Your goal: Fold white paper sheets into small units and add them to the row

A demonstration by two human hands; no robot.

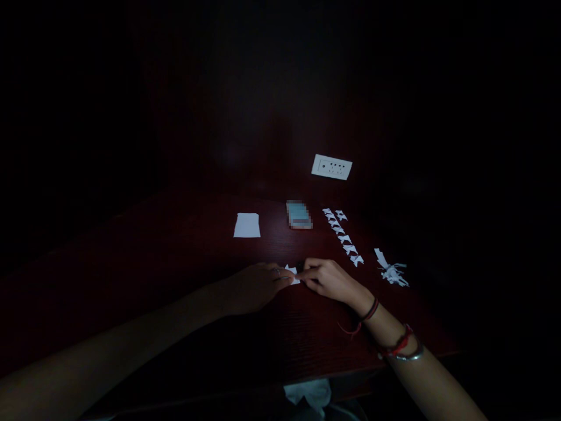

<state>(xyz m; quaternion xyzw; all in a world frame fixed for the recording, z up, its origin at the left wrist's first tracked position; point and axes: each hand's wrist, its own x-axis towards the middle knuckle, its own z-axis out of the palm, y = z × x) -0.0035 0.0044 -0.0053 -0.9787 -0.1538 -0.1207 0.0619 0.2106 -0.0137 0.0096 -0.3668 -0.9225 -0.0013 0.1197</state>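
A small piece of folded white paper (296, 280) lies on the dark red table between my hands. My left hand (254, 287), with a ring on one finger, comes in from the left; its fingers are together and press on the paper's left side. From the right, my right hand (328, 279) has its fingers curled, with a fingertip against the paper's right side. The fingers cover part of the paper. Beyond my right hand runs a slanting row of small folded white paper pieces (344, 240).
A white sheet of paper (246, 225) lies at the back of the table, left of a blurred bluish rectangular object (298, 214). At the right is a heap of thin paper strips (393, 273). A white socket plate (332, 167) is on the wall. The surroundings are very dark.
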